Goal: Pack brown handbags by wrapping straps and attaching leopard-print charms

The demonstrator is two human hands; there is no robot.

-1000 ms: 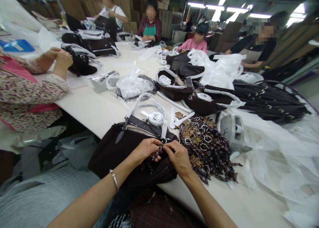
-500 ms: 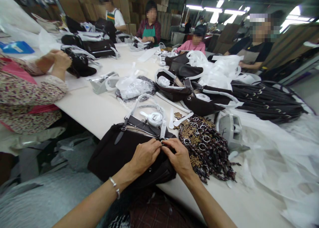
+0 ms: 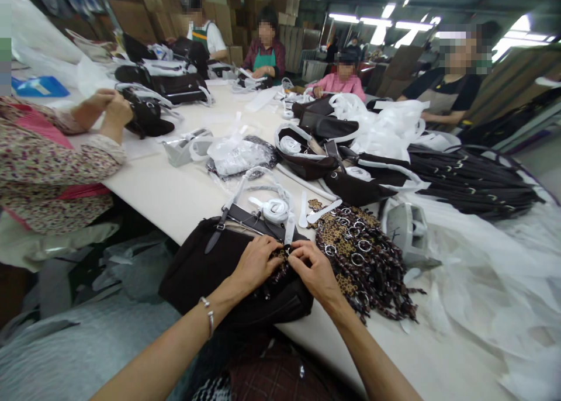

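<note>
A dark brown handbag [image 3: 205,272] lies at the table's near edge, its wrapped handles standing up and a coiled white strap [image 3: 275,210] on its top. My left hand [image 3: 258,261] is closed on a patterned charm [image 3: 279,266] that hangs against the bag's front. Beside it, my right hand [image 3: 310,263] pinches at the ring by the handle's base; the fingertips cover most of what it grips. Right of the bag lies a pile of charms [image 3: 363,261] with metal rings and leopard-patterned flowers.
Behind are more dark bags [image 3: 307,149], a plastic-wrapped bundle [image 3: 241,155] and a grey tape dispenser [image 3: 186,147]. Another dispenser [image 3: 405,228] stands right of the charms, near black straps [image 3: 473,179]. A person in a floral sleeve [image 3: 56,167] works at left; others sit across the table [image 3: 162,196].
The patterned charm now shows beneath my left hand, which has opened slightly and shifted. My right fingers have moved a little at the ring. The whole view has shifted slightly right.
</note>
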